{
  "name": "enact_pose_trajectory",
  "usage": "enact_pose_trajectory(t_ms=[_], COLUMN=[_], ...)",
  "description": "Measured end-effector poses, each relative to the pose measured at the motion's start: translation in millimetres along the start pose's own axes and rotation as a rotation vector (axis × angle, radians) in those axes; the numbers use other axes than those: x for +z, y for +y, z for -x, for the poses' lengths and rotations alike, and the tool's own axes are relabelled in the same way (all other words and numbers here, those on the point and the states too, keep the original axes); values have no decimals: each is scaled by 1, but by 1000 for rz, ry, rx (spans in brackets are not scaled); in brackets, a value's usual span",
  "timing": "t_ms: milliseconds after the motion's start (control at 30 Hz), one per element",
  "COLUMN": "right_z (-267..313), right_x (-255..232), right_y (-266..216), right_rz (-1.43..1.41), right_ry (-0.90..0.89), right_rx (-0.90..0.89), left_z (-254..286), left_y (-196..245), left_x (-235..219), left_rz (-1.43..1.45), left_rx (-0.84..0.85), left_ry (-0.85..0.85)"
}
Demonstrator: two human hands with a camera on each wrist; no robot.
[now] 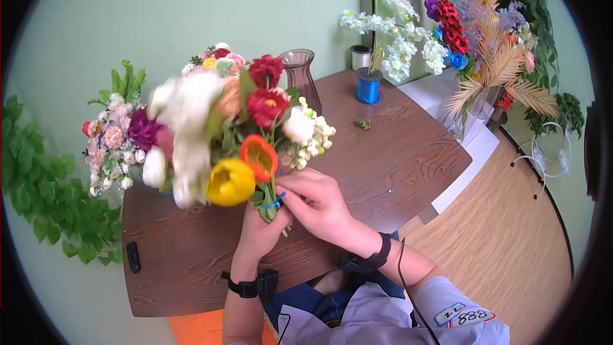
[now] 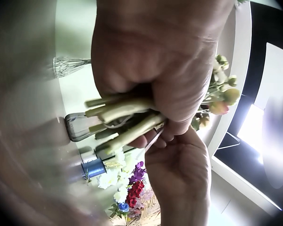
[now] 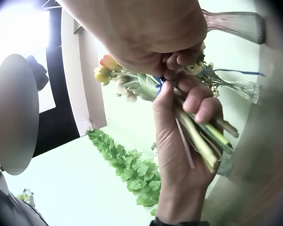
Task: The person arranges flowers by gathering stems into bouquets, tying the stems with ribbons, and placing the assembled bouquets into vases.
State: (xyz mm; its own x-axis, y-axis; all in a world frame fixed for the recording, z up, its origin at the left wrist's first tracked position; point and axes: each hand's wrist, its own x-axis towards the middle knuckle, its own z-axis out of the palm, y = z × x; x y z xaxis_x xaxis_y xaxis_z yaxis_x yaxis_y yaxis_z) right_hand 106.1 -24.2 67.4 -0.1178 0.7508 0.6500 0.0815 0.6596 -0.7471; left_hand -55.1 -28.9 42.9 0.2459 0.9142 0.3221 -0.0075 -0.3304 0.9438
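A bouquet of white, red, orange and yellow flowers, with a yellow tulip (image 1: 230,182), is held over the table's near side. The left hand (image 1: 260,235) grips its stems; in the right wrist view the fingers of the left hand (image 3: 184,136) curl round the green stems (image 3: 200,141). A blue tie (image 1: 274,202) goes round the stems just above that grip. The right hand (image 1: 319,207) pinches at the tie with thumb and fingers, close against the left hand. In the left wrist view the cut stem ends (image 2: 127,129) stick out of the left hand (image 2: 151,61).
On the brown table (image 1: 383,172) stand a pinkish glass vase (image 1: 300,73), a blue spool (image 1: 368,86) and a white spool (image 1: 361,57). A green sprig (image 1: 363,124) lies mid-table, a black object (image 1: 133,257) at the left edge. More flowers stand left and right.
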Motion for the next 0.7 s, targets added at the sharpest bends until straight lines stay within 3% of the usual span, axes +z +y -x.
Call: enact_pose_trajectory(t_ms=[33,100,167,233,300,333,367,400,433,500,567,633,700], right_z=[-3,-2,0,1,0,1,2,1,-2,-10,-8,-7,-7], right_x=[1,7,7,4,0,-1,-2,-3,-4,-6,-3,-2,-11], right_y=[1,-3,-13,-17,-26,-24,-18,-12,-7,5,10,2,3], right_rz=[190,187,245,207,53,51,-28,-104,-102,-317,-403,-210,-95], right_ry=[8,43,26,-9,-64,-66,-146,-225,-224,-284,-309,-120,-188], right_rx=[-204,-269,-178,-178,-85,-98,35,169,158,318,323,111,129], left_z=[0,2,3,2,2,-1,-1,0,-2,-6,-7,-9,-9], left_y=[0,-4,-9,-9,-9,-13,-15,-15,-15,-17,-10,-7,-6], left_x=[1,-1,-3,3,1,0,-1,-2,-3,-7,-5,-4,-5], left_rz=[-4,35,38,97,174,-97,-368,-391,-392,-536,-575,-763,-787], left_rx=[9,-54,-21,121,128,203,273,266,276,259,227,308,308], left_ry=[9,45,60,152,153,205,255,209,210,192,202,207,166])
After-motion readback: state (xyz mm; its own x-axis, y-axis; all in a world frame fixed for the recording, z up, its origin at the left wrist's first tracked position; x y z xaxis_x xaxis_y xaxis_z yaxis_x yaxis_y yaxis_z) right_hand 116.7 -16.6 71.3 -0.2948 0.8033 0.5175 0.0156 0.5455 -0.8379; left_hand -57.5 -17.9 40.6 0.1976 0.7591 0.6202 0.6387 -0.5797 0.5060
